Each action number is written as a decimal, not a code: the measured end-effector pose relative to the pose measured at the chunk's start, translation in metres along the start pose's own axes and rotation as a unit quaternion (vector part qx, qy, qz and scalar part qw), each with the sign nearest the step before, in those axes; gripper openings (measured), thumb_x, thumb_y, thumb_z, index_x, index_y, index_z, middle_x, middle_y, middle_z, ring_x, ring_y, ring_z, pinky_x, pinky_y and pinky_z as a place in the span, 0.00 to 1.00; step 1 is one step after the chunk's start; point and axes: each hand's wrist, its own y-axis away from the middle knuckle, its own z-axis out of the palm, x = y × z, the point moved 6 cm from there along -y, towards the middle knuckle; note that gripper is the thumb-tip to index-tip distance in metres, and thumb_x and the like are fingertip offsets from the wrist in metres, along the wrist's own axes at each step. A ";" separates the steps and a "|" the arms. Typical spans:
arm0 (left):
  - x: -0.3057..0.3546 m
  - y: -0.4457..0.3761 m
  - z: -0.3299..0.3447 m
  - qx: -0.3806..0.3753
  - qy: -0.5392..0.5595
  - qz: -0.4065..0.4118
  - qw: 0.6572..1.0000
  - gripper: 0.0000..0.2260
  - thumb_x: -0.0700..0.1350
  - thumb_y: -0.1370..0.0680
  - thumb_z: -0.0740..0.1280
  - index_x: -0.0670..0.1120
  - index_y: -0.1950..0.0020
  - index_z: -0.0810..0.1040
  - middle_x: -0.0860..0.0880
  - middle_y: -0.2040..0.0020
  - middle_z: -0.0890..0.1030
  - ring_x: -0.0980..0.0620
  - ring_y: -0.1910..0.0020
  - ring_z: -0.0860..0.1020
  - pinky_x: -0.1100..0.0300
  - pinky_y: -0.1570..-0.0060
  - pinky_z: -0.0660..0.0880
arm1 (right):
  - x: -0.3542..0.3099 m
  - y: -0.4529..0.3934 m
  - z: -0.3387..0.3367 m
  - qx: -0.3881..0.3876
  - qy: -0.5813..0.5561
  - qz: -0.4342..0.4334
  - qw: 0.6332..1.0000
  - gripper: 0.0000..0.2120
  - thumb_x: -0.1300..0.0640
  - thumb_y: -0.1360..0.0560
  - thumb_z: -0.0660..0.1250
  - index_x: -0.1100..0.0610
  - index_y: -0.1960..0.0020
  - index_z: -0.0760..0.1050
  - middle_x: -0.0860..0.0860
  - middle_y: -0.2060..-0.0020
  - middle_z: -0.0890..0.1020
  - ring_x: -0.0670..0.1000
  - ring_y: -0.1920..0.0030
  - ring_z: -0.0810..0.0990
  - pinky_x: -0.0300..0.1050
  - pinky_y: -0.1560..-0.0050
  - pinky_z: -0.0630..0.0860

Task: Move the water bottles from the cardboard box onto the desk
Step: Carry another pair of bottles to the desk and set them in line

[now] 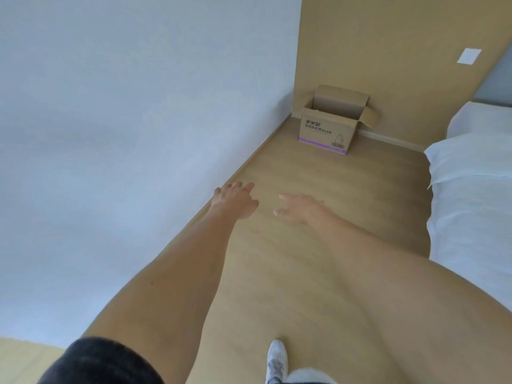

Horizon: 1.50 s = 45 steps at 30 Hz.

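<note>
Against the far wall, well beyond both hands, an open cardboard box is seen; left hand and right hand are outstretched, fingers spread, holding nothing.

Brown cardboard box with purple stripe; white shoe.

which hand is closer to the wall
The left hand. It reaches out along the skirting beside the pale wall, while the right hand is over the open floor, nearer the bed.
</note>
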 end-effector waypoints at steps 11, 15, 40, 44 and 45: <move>0.066 -0.176 -0.043 -0.003 -0.016 0.074 0.997 0.24 0.55 0.17 0.56 0.52 0.21 0.61 0.47 0.24 0.67 0.43 0.25 0.64 0.46 0.29 0.62 | 0.052 -0.129 -0.078 -0.006 -0.033 0.046 0.998 0.31 0.36 0.20 0.56 0.43 0.20 0.54 0.52 0.22 0.61 0.57 0.23 0.60 0.59 0.28 0.59; 0.080 -0.240 -0.048 -0.007 -0.006 0.105 0.994 0.24 0.54 0.17 0.56 0.52 0.21 0.61 0.47 0.24 0.67 0.44 0.25 0.64 0.46 0.29 0.62 | 0.072 -0.176 -0.105 0.006 -0.033 0.072 0.997 0.30 0.36 0.20 0.56 0.42 0.20 0.55 0.52 0.22 0.62 0.57 0.23 0.60 0.57 0.28 0.60; 0.124 -0.673 -0.151 -0.045 0.014 0.218 0.975 0.23 0.52 0.19 0.58 0.53 0.23 0.63 0.46 0.26 0.70 0.42 0.28 0.67 0.44 0.31 0.63 | 0.136 -0.521 -0.320 0.056 -0.033 0.202 0.977 0.29 0.36 0.20 0.55 0.45 0.21 0.57 0.55 0.26 0.67 0.59 0.27 0.66 0.59 0.31 0.64; 0.148 -0.734 -0.160 -0.026 0.007 0.222 0.975 0.24 0.53 0.18 0.59 0.54 0.21 0.62 0.47 0.26 0.71 0.43 0.28 0.68 0.45 0.30 0.62 | 0.165 -0.578 -0.340 0.064 -0.049 0.188 0.979 0.28 0.38 0.19 0.56 0.46 0.22 0.59 0.56 0.28 0.69 0.59 0.29 0.67 0.58 0.32 0.66; 0.156 -0.751 -0.164 -0.020 0.006 0.225 0.974 0.24 0.52 0.18 0.59 0.54 0.22 0.63 0.47 0.26 0.71 0.43 0.28 0.68 0.45 0.30 0.62 | 0.175 -0.594 -0.346 0.062 -0.053 0.187 0.979 0.28 0.38 0.19 0.56 0.47 0.22 0.59 0.56 0.28 0.69 0.59 0.29 0.68 0.58 0.32 0.66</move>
